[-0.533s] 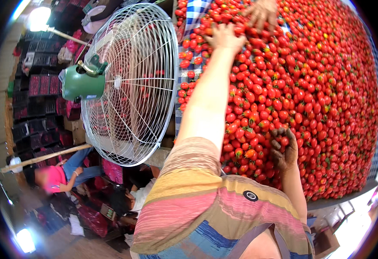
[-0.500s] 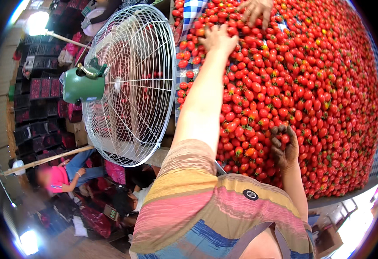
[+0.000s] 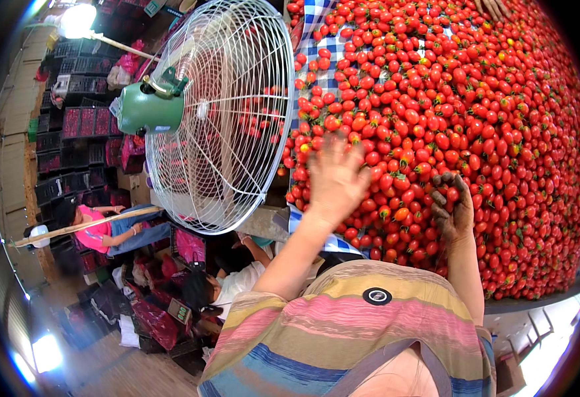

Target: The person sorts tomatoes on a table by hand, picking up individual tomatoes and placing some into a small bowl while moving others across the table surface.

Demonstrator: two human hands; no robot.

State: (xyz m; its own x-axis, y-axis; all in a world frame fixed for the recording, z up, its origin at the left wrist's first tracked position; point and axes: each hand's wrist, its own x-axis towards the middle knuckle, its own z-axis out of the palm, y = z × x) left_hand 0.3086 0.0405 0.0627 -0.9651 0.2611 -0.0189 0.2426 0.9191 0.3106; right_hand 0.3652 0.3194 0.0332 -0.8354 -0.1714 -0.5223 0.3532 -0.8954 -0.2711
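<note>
Red cherry tomatoes, some with green stems, cover a large table laid with a blue-and-white checked cloth. My left hand reaches over the tomatoes at the table's left side, fingers spread and slightly blurred by motion, with nothing seen in it. Close to the near edge, my dirt-darkened right hand rests palm up among the tomatoes. Its fingers curl around at least one cherry tomato; the rest of the palm is partly hidden.
A big caged fan with a green motor stands left of the table. Another person's hand lies on the tomatoes at the far side. Behind the fan are two people, stacked dark crates and a wooden pole.
My left hand has drawn back from the far left tomatoes toward me. The other person's hand has shifted right and farther off. My right hand remains curled near the front edge.
</note>
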